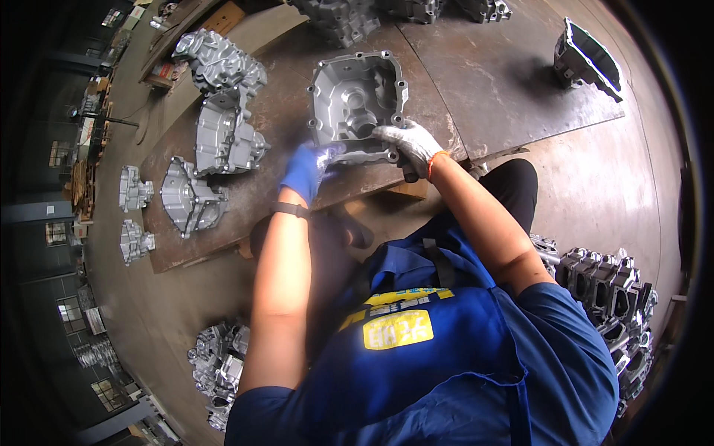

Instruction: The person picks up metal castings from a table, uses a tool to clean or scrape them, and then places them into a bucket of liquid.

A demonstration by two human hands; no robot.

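A grey cast-metal housing [357, 106] stands before me on the steel-topped table, its open cavity and bolt-hole flange facing me. My right hand [410, 142], in a white glove with an orange band at the wrist, grips the housing's near right corner, thumb over the edge. A dark, handle-like piece [410, 174] shows just below that hand; whether the fingers hold it is hidden. My left hand [305, 167], in a blue glove, is at the near left edge of the housing. Motion blur hides its fingers, and contact there is unclear.
More castings stand on the table [491, 111]: ribbed housings [226, 134] at left, others [340, 22] along the far side, and a dark-cavity housing [588, 58] at right. Stacked castings [608, 290] sit on the floor at right, with a pile [220, 368] at lower left.
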